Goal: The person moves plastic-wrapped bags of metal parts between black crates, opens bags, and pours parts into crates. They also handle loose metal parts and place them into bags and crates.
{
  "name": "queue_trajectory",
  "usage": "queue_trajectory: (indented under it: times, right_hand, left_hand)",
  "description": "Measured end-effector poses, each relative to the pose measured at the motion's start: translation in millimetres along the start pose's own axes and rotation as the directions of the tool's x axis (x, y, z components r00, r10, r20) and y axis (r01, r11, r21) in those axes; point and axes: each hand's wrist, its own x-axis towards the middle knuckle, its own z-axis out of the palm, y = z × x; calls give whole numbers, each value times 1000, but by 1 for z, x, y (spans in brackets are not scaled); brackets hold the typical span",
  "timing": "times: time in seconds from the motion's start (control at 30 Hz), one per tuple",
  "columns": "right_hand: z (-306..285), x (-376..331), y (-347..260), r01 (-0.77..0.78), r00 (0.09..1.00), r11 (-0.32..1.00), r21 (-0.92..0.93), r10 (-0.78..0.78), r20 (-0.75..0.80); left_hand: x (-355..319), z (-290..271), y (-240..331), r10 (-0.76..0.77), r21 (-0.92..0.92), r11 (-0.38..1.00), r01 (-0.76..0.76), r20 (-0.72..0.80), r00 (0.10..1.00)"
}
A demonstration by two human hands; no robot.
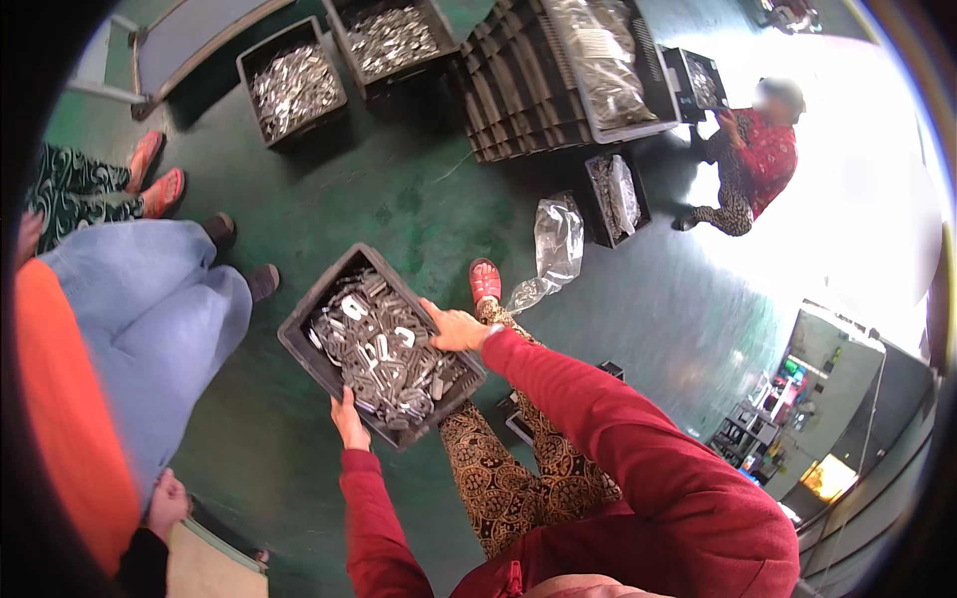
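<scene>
L hand (351, 421) at 7 o'clock, R hand (459, 331) at 3, both part-curled, gripping black bin (322, 290) just off-ctr twd 8; long axis approx 10:30–4:30. Underside hidden, lower metal pcs (374, 349) buried.

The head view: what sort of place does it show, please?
Probably a factory or workshop: small metal parts fill a black bin, and a stack of black crates stands on the green floor.
</scene>
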Motion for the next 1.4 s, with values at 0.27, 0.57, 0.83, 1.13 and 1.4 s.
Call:
queue_trajectory:
  times: [0.27,0.57,0.83,1.13,1.4]
  right_hand:
    - [67,127,27,-4,999,990,-141,11,49]
    - [204,217,61,125,981,990,59,-132,139]
    - [245,225,93,79,964,962,260,-140,225]
    - [35,174,276,16,999,339,-941,27,27]
    - [-90,-29,453,-265,961,532,-804,78,-264]
  left_hand:
    - [148,-30,-79,-32,-132,991,20,-92,995]
    - [279,-122,-120,-48,13,999,51,-164,985]
    - [299,-137,-155,-44,181,980,83,-208,977]
    - [155,-113,-171,82,904,373,209,-257,963]
    - [40,42,-136,297,925,23,-379,356,886]
